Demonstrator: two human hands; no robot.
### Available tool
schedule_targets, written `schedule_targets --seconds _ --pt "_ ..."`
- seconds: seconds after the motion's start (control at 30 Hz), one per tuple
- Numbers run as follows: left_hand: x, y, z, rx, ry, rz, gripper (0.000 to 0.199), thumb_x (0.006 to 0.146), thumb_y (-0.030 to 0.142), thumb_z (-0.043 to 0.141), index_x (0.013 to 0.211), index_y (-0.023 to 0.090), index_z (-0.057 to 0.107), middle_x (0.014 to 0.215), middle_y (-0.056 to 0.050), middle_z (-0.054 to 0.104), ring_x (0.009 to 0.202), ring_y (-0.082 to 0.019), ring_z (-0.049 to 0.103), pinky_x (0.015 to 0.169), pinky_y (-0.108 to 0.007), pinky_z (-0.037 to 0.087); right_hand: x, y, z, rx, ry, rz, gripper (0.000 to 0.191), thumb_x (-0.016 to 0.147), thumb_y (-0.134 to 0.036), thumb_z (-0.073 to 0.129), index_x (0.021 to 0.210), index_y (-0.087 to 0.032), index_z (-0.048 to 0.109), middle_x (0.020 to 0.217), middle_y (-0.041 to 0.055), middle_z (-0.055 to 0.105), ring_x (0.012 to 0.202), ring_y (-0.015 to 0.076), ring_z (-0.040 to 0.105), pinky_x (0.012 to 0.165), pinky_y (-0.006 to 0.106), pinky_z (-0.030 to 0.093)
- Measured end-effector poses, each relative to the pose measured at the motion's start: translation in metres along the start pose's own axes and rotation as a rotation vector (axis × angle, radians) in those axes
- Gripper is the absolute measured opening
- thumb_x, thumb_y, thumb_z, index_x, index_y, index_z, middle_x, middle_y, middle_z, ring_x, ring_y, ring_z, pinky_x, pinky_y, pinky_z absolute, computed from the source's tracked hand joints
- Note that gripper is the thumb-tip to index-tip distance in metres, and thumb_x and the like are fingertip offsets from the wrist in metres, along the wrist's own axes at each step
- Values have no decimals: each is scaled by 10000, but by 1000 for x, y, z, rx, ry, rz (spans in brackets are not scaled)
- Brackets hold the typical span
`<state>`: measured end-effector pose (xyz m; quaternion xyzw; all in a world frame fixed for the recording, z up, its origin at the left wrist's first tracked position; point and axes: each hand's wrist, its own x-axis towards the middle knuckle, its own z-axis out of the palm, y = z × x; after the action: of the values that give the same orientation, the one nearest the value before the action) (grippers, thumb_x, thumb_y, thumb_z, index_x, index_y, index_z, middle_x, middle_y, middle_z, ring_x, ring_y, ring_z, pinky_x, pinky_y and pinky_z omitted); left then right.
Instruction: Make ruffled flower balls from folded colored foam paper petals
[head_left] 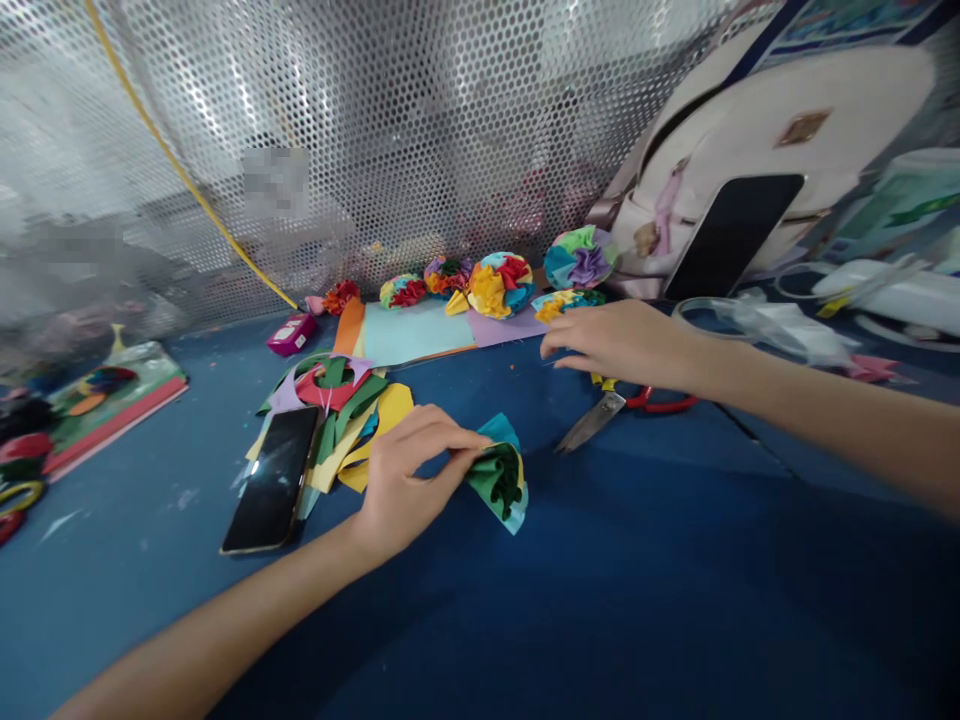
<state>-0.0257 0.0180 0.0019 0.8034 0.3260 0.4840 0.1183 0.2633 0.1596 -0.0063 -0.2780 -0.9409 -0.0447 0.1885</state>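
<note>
My left hand (416, 480) pinches a folded bundle of green and teal paper (499, 482) between thumb and fingers, low over the blue table (600, 560). My right hand (622, 345) hovers open with fingers spread, holding nothing. Just below it lie steel scissors (592, 420) with red handles. A small paper flower (562, 305) sits past its fingertips. A black smartphone (270, 480) rests on a heap of coloured paper scraps (345, 415), left of my left hand. Several ruffled paper flowers, one large and multicoloured (501, 285), stand along the back on pastel paper sheets (416, 332).
A perforated metal screen (420, 120) rises behind the table, with a yellow cable (187, 170) along it. To the right, a second phone (731, 235) leans against a white backpack (750, 110). A clear plastic bag (780, 330), a magenta box (291, 334) and a green-and-red board (112, 405) lie around.
</note>
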Motion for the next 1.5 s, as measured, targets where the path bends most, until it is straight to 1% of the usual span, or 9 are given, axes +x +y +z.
schedule_targets --seconds 0.13,0.33,0.47,0.6,0.77,0.9,1.13,1.27,1.5 --pt "-1 -1 0 25 -7 50 130 937 126 692 885 210 775 730 -29 751 653 -145 670 629 -286 531 0 5 11 -149 -118 -50 210 996 -179 460 914 -199 652 919 69 689 847 211 632 624 309 377" --pt "-3 -1 0 38 -24 72 126 934 119 698 909 214 778 737 -26 746 678 -154 691 654 -293 538 7 -7 5 -35 -190 -10 206 1029 -249 448 897 -203 601 913 52 678 751 186 617 597 296 339" --pt "-3 -1 0 39 -26 52 136 937 126 694 904 223 783 758 -30 772 696 -164 714 675 -307 548 14 -23 -21 321 -200 83 176 1049 -321 469 963 -237 597 829 -9 737 703 166 662 630 286 415" --pt "-3 -2 0 28 -25 39 130 932 114 700 887 211 772 775 -32 782 710 -165 720 683 -314 546 15 -47 -52 631 -233 10 167 1040 -347 527 958 -251 636 855 -6 753 759 175 702 676 299 494" --pt "-2 0 1 12 -44 -28 120 916 107 720 856 200 764 805 -38 789 754 -169 729 716 -316 557 8 -69 -61 329 -182 -172 178 1041 -280 514 987 -270 683 938 -9 739 790 171 654 672 310 444" --pt "-1 4 3 -9 -69 -110 116 900 104 735 835 194 768 796 -30 793 750 -167 723 720 -315 551 5 -80 -55 38 -72 -379 271 1065 -216 421 1006 -232 684 846 26 682 772 198 591 669 343 395" --pt "1 9 4 24 -92 -233 114 852 127 802 778 210 779 743 -5 775 697 -166 665 688 -325 505 8 -102 -49 -263 174 -487 374 1041 -64 382 909 -225 694 746 16 626 725 186 513 634 346 334" --pt "2 10 4 14 -97 -288 114 832 127 824 772 219 795 734 1 778 699 -171 651 687 -323 498 9 -108 -46 -339 244 -519 358 1043 -45 399 926 -224 687 776 -7 651 727 168 493 658 329 350" --pt "5 13 3 -73 -98 -385 125 842 131 809 750 215 802 764 -11 790 725 -169 663 691 -303 511 8 -105 -40 -274 252 -492 366 1080 -79 326 948 -179 652 766 1 605 730 171 471 669 327 352"
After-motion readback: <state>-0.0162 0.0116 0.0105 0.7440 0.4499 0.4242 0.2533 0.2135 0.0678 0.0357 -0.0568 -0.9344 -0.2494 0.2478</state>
